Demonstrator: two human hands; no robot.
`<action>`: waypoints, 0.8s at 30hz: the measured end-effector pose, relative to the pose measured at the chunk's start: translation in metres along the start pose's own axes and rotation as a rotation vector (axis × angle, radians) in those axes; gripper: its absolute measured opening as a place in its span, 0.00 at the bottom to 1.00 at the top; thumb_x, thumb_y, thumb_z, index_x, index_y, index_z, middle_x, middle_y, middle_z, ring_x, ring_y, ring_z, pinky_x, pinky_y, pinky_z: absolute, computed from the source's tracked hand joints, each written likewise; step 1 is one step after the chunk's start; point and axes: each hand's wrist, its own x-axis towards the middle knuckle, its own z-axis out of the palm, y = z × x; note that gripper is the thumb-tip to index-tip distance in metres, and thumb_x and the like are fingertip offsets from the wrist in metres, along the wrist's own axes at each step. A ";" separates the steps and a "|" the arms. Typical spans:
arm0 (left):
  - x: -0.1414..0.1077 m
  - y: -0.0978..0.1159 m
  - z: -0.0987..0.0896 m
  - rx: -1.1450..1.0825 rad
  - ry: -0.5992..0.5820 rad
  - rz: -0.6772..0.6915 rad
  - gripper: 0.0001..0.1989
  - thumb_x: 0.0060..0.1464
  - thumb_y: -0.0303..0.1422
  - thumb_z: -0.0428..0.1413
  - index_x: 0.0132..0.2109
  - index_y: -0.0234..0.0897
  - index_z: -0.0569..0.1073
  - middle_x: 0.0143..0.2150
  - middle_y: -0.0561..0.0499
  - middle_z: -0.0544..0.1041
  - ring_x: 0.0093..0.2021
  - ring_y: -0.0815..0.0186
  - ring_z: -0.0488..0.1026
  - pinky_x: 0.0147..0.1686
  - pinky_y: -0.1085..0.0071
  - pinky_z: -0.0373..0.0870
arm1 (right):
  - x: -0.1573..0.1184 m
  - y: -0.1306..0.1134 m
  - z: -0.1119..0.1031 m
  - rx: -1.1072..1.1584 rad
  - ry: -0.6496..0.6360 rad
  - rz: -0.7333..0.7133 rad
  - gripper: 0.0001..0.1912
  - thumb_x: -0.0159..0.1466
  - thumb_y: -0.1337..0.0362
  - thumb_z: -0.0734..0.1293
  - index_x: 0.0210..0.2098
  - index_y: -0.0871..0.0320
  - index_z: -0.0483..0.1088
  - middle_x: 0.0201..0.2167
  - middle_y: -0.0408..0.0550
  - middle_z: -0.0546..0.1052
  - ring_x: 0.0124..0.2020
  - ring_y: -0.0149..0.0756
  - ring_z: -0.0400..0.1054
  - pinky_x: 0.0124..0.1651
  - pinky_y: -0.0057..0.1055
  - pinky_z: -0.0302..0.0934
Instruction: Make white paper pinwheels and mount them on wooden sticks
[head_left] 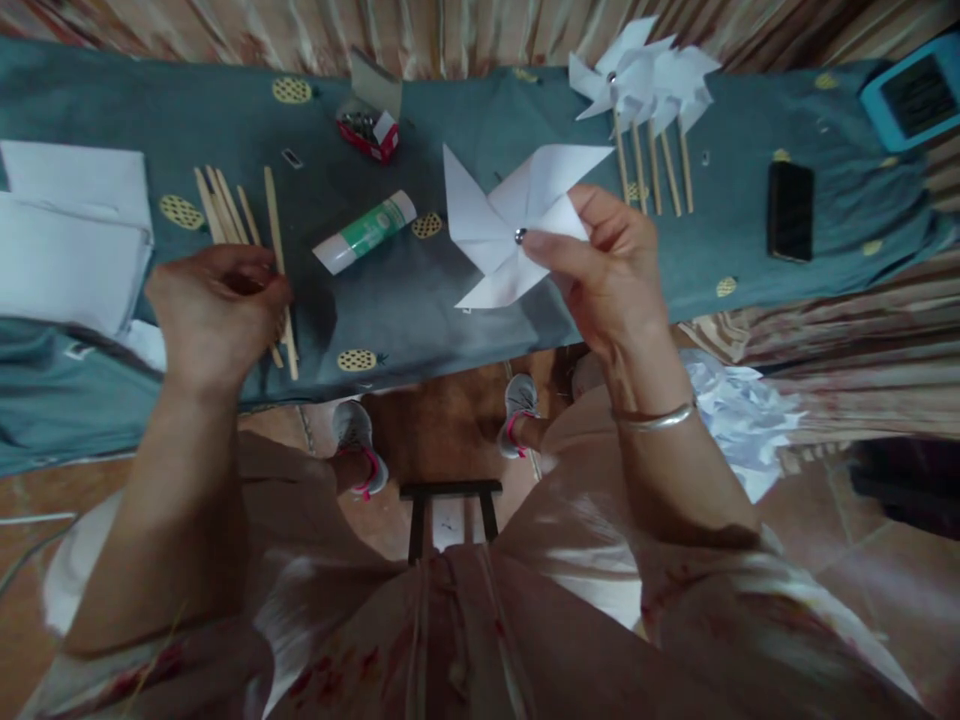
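My right hand (615, 260) grips a white paper pinwheel (502, 200) by one side, its thumb beside the round metal pin at the centre. No stick shows on this pinwheel. At the left, my left hand (217, 305) is closed, thumb and fingers pinching a thin wooden stick (273, 215) near its middle. Beside and partly under that hand lie several more wooden sticks (225, 205). Between my hands, a green and white glue stick (365, 232) rests on its side on the table.
A small red box (369, 133) of metal pins stands open behind the glue stick. White paper sheets (67, 250) lie far left. Several pinwheels on sticks (645, 80) lie back right, near a black phone (790, 212) and a blue-framed device (919, 95). Crumpled paper (742, 415) is below the table.
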 end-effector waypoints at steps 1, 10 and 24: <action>-0.001 0.002 -0.001 -0.062 0.040 -0.011 0.18 0.52 0.27 0.56 0.49 0.24 0.77 0.37 0.47 0.80 0.28 0.73 0.68 0.27 0.78 0.65 | -0.001 0.000 -0.002 -0.021 -0.002 -0.004 0.20 0.52 0.54 0.78 0.41 0.51 0.72 0.40 0.43 0.82 0.43 0.40 0.76 0.50 0.40 0.71; -0.004 0.016 -0.003 -0.627 0.184 0.007 0.06 0.47 0.22 0.61 0.35 0.31 0.78 0.24 0.56 0.74 0.21 0.74 0.67 0.22 0.77 0.64 | 0.008 0.026 -0.013 -0.084 0.013 -0.020 0.16 0.54 0.50 0.76 0.37 0.48 0.72 0.39 0.43 0.81 0.45 0.39 0.74 0.47 0.37 0.69; -0.015 0.038 -0.001 -1.085 0.096 0.173 0.11 0.65 0.22 0.52 0.41 0.30 0.79 0.21 0.59 0.73 0.13 0.80 0.59 0.13 0.74 0.47 | 0.024 0.012 0.034 0.192 0.058 -0.001 0.09 0.46 0.68 0.76 0.26 0.54 0.74 0.26 0.39 0.75 0.28 0.31 0.65 0.37 0.31 0.63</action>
